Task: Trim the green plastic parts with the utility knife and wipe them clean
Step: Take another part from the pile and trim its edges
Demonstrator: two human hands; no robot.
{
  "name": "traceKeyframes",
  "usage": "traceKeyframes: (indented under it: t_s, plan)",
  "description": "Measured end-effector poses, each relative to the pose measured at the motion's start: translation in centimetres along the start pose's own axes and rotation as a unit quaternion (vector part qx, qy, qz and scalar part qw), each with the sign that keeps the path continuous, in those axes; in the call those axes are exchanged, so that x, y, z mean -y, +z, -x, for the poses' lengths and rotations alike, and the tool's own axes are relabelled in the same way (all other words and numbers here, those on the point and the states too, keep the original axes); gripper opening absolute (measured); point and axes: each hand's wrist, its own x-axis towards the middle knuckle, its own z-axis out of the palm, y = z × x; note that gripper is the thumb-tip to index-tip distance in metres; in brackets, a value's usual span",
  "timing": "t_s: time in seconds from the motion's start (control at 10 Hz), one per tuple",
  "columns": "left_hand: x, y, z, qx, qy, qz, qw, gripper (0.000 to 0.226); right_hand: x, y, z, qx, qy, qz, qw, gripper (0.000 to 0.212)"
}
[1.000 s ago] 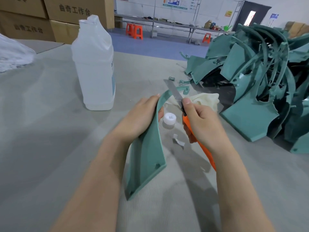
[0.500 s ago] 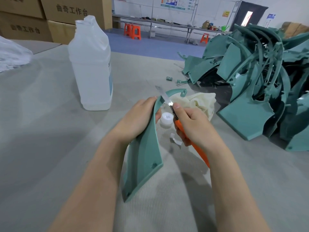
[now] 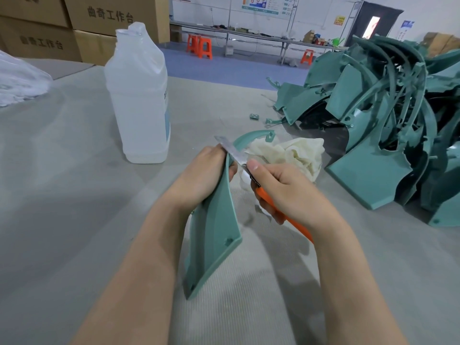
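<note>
My left hand (image 3: 199, 178) grips a long curved green plastic part (image 3: 214, 225) near its upper end, holding it tilted above the table. My right hand (image 3: 286, 192) is closed around an orange utility knife (image 3: 278, 212), thumb pressed behind the blade. The steel blade (image 3: 231, 150) lies across the part's edge just beside my left fingers. The part's thin hooked tip (image 3: 258, 134) arcs away over a cream cloth (image 3: 291, 155) crumpled on the table behind the knife.
A translucent white jug (image 3: 139, 100) stands to the left of my hands. A big heap of green plastic parts (image 3: 388, 115) fills the right side. Small green offcuts (image 3: 254, 117) lie beyond the cloth. Cardboard boxes (image 3: 82, 23) stand at the back left, a white bag (image 3: 20, 80) at far left.
The knife blade has slid leftward along the part's edge, toward my left fingers. The part's hooked tip and the cloth show more; the white cap is now hidden behind my right hand.
</note>
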Motion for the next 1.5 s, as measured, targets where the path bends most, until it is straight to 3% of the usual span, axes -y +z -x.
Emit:
traceKeyframes:
  t_s: [0.2, 0.4, 0.6, 0.8, 1.0, 1.3, 1.4, 1.5]
  plan:
    - [-0.2, 0.0, 0.0, 0.01, 0.025, -0.023, 0.999, 0.023, 0.2, -0.3, 0.3, 0.017, -0.01, 0.015, 1.0, 0.052]
    - [0.0, -0.1, -0.5, 0.03, -0.019, 0.02, 0.999, 0.041, 0.3, -0.5, 0.4, 0.029, -0.018, 0.027, 0.999, 0.051]
    - [0.6, 0.0, -0.3, -0.055, -0.037, 0.051, 0.996, 0.034, 0.3, -0.4, 0.4, 0.042, -0.032, 0.024, 0.998, 0.054]
    - [-0.6, 0.3, -0.1, -0.017, -0.053, 0.046, 0.997, 0.036, 0.4, -0.6, 0.5, 0.052, -0.039, 0.031, 0.997, 0.056]
    - [-0.3, 0.0, 0.4, -0.036, -0.04, 0.039, 0.998, 0.028, 0.5, -0.6, 0.6, 0.056, -0.04, 0.021, 0.997, 0.053]
    - [0.2, 0.1, 0.9, -0.038, -0.016, 0.037, 0.998, 0.035, 0.5, -0.8, 0.8, 0.069, -0.034, 0.011, 0.997, 0.051]
    - [0.3, 0.3, 0.2, -0.104, -0.08, 0.077, 0.988, 0.034, 0.5, -0.9, 0.8, 0.074, -0.032, 0.008, 0.997, 0.051]
    - [0.4, 1.4, 0.6, -0.131, -0.08, 0.118, 0.981, 0.042, 0.5, -0.9, 0.8, 0.075, -0.035, 0.01, 0.997, 0.051]
